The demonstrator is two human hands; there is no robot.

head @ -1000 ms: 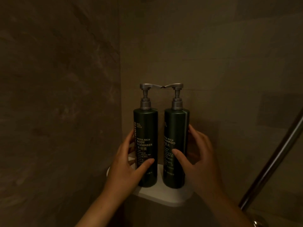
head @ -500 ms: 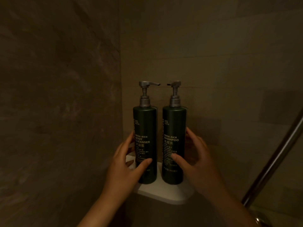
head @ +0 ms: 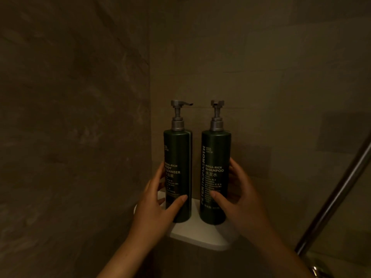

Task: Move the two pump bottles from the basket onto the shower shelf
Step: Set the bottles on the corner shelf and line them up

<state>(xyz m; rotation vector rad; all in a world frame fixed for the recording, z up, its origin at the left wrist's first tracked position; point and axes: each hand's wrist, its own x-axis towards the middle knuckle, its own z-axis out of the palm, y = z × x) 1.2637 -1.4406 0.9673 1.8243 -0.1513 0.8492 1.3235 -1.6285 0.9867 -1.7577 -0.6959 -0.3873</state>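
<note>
- Right now both dark green pump bottles stand upright on the white corner shower shelf (head: 200, 236), a narrow gap between them.
- Left one, the body cleanser bottle (head: 177, 175), sits close to the left wall (head: 76, 127); its grey pump spout points right, toward its neighbour.
- Right one, the shampoo bottle (head: 215, 175), shows its label square to the camera; its pump spout points toward the camera.
- Bottles are opaque, so how full they are cannot be told.
- Left hand (head: 156, 209) wraps the lower half of the body cleanser bottle: thumb across the front, fingers round the wall side.
- Right hand (head: 241, 203) does the same on the shampoo bottle, thumb on the label, fingers curled behind the far side.
- Edges: a strip of bare shelf shows in front of both bases, so neither stands at the curved front rim.
- Room to move: the left wall crowds the left hand, while the back wall (head: 261, 77) behind and right of the shampoo is open.
- A slanted metal rail (head: 331, 199) crosses the lower right, well apart from the shelf.
</note>
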